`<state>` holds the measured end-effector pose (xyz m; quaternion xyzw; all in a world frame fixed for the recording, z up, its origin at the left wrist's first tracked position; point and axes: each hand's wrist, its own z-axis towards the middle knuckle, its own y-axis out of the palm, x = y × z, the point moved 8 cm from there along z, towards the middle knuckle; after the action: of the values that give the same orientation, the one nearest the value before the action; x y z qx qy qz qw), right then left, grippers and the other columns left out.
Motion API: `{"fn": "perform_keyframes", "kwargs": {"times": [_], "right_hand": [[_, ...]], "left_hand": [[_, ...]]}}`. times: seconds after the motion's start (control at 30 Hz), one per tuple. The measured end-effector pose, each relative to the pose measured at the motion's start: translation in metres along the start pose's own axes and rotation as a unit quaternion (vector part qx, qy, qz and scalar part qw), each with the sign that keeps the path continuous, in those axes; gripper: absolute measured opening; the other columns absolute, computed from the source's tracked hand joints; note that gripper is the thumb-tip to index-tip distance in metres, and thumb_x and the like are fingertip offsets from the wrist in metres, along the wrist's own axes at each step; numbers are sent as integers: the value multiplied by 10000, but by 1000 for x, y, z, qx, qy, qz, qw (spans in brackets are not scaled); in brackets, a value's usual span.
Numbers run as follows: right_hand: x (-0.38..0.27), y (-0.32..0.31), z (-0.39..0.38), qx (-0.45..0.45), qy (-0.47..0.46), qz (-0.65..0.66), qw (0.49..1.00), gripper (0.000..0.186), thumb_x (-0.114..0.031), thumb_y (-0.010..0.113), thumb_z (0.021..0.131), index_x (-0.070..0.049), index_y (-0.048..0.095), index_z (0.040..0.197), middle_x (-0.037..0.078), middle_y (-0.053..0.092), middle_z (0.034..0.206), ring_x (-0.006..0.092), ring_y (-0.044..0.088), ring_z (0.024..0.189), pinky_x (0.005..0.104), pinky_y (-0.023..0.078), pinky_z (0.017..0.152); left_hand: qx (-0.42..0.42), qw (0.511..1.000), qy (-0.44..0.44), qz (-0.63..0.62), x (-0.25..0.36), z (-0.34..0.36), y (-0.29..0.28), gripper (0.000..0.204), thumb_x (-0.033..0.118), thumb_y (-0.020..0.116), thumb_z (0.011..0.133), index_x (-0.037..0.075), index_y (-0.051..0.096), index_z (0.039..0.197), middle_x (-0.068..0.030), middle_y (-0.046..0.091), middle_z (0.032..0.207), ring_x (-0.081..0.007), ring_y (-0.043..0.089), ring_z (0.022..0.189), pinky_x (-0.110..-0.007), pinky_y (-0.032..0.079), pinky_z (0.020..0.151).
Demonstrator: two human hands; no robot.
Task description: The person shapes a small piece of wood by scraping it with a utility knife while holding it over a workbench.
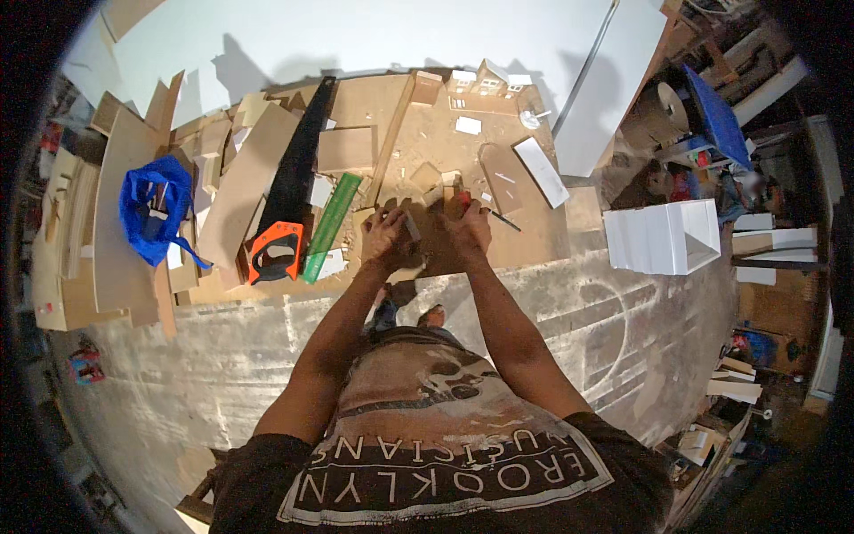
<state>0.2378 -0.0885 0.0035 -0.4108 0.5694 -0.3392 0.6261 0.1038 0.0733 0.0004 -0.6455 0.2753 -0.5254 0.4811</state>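
Note:
My left hand [386,236] has curled fingers at a small greyish flat piece [410,228] near the workbench's front edge; what exactly it grips is unclear. My right hand [471,233] is closed on a small red object [464,201], mostly hidden by the fingers. A dark pencil-like stick [505,221] lies just right of that hand. Small tan wood pieces [425,178] lie above my hands. A green ruler [333,222] and a handsaw [278,249] with orange-and-black handle lie to the left of them.
The cardboard-coloured worktop [374,107] holds boards [238,187], a blue bag [156,209], small white house models [489,82] and a white strip [540,172]. A white box [660,238] stands right. Clutter lines the concrete floor [578,338] at both sides.

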Motion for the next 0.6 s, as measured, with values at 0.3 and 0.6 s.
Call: {"fn": "perform_keyframes", "kwargs": {"times": [0.3,0.6], "right_hand": [[30,-10,8,-77,-11,229,970,398,-357,766,779,-3,651,919,163,661,787,325,646,703,400,504,665],[27,-11,-31,-227,70,453,859,396,-308,758,822,50,665,963,10,611,784,93,535,682,268,445,604]], "left_hand": [[-35,999,15,23,0,-1,4,607,406,695,793,203,537,1343,-7,484,1420,-300,378,1333,-504,319,1049],[18,998,67,-3,-21,-11,7,568,381,687,800,176,565,1315,-42,477,1438,-304,380,1339,-491,323,1064]]}}
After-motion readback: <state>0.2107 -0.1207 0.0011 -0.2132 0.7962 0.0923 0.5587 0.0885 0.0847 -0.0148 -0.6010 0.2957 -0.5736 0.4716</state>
